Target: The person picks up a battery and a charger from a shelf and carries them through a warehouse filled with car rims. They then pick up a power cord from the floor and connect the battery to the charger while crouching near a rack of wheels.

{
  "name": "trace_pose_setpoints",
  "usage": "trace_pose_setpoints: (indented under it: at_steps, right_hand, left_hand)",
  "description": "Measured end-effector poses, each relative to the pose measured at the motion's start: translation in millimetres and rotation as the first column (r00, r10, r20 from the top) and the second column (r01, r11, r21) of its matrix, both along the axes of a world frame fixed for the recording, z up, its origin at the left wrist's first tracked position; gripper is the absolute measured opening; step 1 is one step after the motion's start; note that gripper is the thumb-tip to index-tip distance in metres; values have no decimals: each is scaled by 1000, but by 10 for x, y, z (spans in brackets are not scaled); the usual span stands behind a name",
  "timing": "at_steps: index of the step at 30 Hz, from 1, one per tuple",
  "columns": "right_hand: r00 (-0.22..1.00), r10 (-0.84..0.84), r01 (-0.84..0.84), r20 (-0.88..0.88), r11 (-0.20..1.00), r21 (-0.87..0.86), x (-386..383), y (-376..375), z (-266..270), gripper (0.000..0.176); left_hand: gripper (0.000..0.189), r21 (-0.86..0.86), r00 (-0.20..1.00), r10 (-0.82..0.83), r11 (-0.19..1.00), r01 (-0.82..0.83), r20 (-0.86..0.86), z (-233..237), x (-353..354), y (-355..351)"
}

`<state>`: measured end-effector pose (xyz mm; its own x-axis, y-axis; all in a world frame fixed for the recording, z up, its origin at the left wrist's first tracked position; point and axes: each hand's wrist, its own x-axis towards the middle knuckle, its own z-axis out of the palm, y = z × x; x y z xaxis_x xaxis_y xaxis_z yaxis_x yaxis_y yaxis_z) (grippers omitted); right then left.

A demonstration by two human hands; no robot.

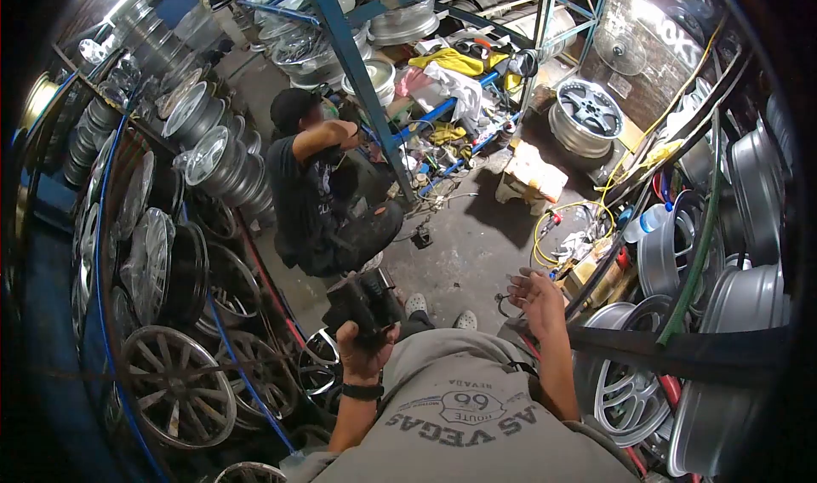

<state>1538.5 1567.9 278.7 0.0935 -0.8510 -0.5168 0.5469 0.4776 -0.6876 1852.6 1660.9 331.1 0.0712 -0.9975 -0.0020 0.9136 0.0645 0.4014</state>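
Observation:
My left hand (364, 353), with a black band at the wrist, is wrapped round a dark blocky object (366, 302) in front of my grey shirt (477, 406). What exactly the object is cannot be made out. On the other side, my right hand (538, 297) is raised, palm up with its fingers apart, and holds nothing. It is nearest to a cardboard box (593, 279) and a yellow hose (538, 246) on the floor.
A person in dark clothes (311, 177) squats ahead on the left, beside a blue metal frame (362, 83). Wheel rims (179, 385) fill racks on both sides. A silver rim (587, 113) and a worn block (532, 177) stand ahead on the right.

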Motion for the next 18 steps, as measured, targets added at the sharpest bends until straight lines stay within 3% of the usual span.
trace_pose_setpoints:
  at_steps: [7, 18]
  right_hand:
    - [1000, 1, -1, -2, 1000, -2, -23, -21, -34, 29]
    - [1000, -9, 9, 5, 999, 48, -144, -7, -127, 31]
  left_hand:
    - [81, 6, 998, 41, 999, -41, -52, 61, 13, 7]
    - [78, 16, 972, 230, 973, -231, 51, 8, 342, 97]
